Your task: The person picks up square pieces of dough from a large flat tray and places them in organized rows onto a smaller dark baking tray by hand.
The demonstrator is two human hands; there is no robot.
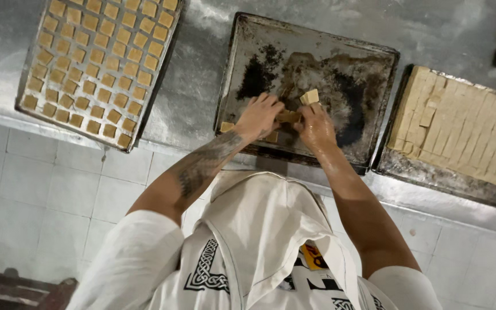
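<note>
Over the middle tray: both hands meet above the near edge of the dark, stained tray (pixel 368 74), almost knuckle to knuckle.
Left hand: the left hand (pixel 258 116) is curled, fingers bent down onto the tray near a small strip of dough pieces (pixel 287 116) — whether it pinches them or only presses them I cannot tell.
Right hand: the right hand (pixel 315 127) is closed on a pale cube (pixel 310 96), which stands up above its fingertips.
Which way the pieces lie: the strip sits between the two hands, its long axis running left to right — touching or nearly touching both, a shade closer to the left hand's fingers.
Cube from the grip: at the far side of the right hand, away from the person.
Placed pieces: one square (pixel 227 126) lies at the tray's near left corner, and another (pixel 271 136) shows below the left hand.
Left tray: a full tray (pixel 30 63) of squares in neat rows, well apart from the hands.
Right tray: a cut slab (pixel 460 132) of the same dough, just beside the middle tray, nearer the right hand.
Surface: all stand on a steel counter (pixel 196 69).
</note>
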